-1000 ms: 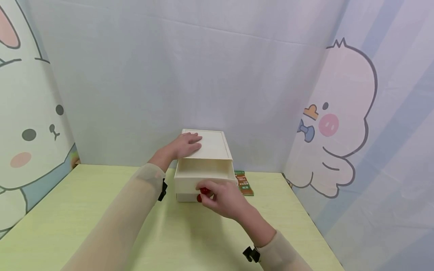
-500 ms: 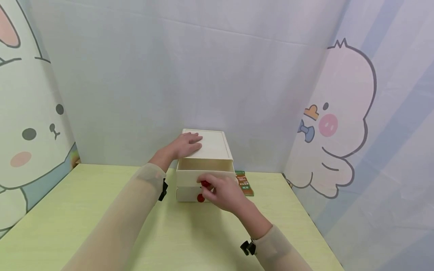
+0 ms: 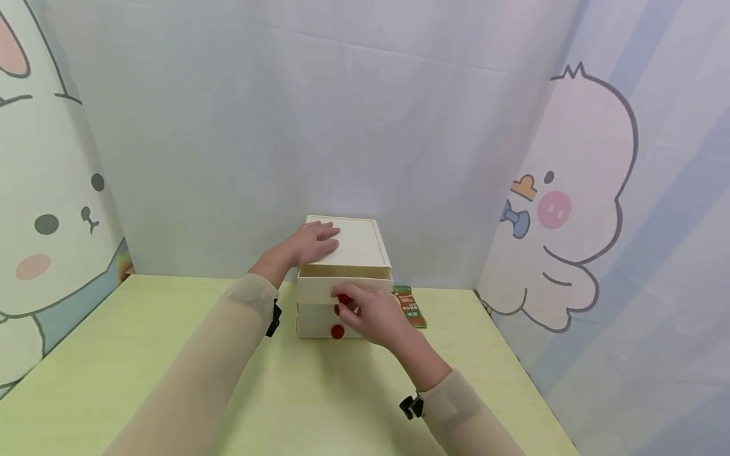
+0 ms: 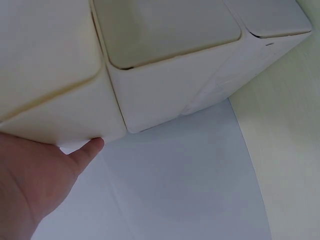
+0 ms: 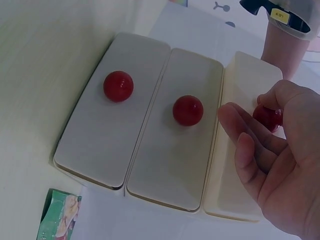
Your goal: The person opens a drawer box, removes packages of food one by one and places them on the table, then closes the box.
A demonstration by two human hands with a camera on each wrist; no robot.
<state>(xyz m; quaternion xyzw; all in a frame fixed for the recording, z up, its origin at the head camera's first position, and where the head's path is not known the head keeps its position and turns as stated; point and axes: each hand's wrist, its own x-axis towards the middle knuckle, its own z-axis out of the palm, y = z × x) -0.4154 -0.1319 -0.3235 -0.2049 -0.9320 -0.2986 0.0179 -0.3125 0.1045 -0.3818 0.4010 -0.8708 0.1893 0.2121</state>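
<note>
A white three-drawer box stands at the back of the table, its top drawer pulled partly out. My left hand lies on top of the box near its left edge, fingers spread; in the left wrist view the same hand rests against the box. With thumb and fingers my right hand pinches the top drawer's red knob, and the right wrist view shows that hand around the red knob. Below, the middle knob and bottom knob sit on closed drawers.
A green and brown packet lies on the table right of the box, partly visible in the right wrist view as a green packet. Behind the pale green table hangs a curtain with cartoon animals at both sides.
My right hand has moved up and away from me. The middle drawer has slid in until its knob sits back, and the top drawer now stands out. My left hand has stayed on the box.
</note>
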